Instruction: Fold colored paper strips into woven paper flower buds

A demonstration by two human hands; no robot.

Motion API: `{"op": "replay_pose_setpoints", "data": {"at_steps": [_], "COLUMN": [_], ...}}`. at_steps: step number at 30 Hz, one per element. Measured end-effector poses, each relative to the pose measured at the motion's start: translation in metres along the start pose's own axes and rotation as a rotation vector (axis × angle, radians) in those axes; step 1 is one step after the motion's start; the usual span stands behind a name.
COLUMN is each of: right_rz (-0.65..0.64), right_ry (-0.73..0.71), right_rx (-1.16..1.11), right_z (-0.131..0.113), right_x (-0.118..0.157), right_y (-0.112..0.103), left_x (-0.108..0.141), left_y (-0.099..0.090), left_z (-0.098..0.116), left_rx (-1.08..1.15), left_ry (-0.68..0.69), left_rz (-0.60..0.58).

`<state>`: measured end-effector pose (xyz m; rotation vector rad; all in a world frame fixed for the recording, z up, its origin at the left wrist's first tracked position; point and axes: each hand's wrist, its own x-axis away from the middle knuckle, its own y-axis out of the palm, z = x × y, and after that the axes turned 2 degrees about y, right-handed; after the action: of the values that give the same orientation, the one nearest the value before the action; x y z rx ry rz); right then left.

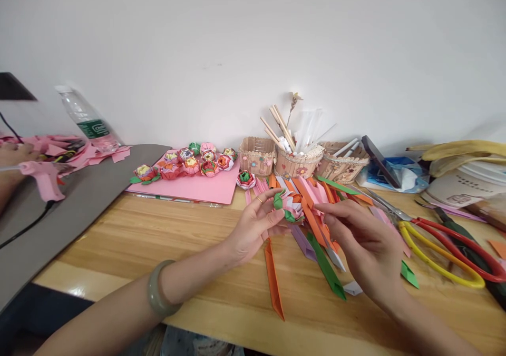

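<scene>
My left hand, with a ring on one finger and a jade-coloured bangle on the wrist, is closed on a folded paper flower. The flower has pale pink and white petals and green leaves around its outside. To its right is my right hand, index finger stretched out and thumb slightly apart, with nothing visible between them. Its fingertips come close to the flower. Below and behind both hands lie folded paper strips, among them orange strips and a green strip.
Finished paper flowers sit on a pink sheet. Decorated baskets stand against the wall. Large scissors lie at right. At left, another person's hand is near a pink glue gun and a bottle.
</scene>
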<state>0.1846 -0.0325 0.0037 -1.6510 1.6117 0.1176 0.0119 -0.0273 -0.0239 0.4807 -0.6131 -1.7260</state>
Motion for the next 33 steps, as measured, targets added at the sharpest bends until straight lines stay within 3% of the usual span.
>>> {"op": "replay_pose_setpoints", "data": {"at_steps": [8,16,25,33], "right_rz": [-0.159,-0.142,-0.259,-0.287], "right_ry": [0.005,0.069,0.281,0.186], "right_rx": [-0.034,-0.010,-0.131,-0.098], "right_z": [-0.007,-0.005,-0.003,-0.007], "right_x": [-0.002,-0.005,-0.006,-0.007], "right_y": [0.000,0.004,0.007,0.007], "left_x": [0.002,0.001,-0.003,0.001], "left_y": [0.006,0.004,-0.005,-0.006], "left_z": [0.002,0.001,-0.004,-0.003], "left_rx": [-0.055,-0.138,-0.423,-0.543], "left_ry": [0.017,0.058,0.276,0.309], "left_rz": [-0.027,-0.010,-0.054,-0.107]}}
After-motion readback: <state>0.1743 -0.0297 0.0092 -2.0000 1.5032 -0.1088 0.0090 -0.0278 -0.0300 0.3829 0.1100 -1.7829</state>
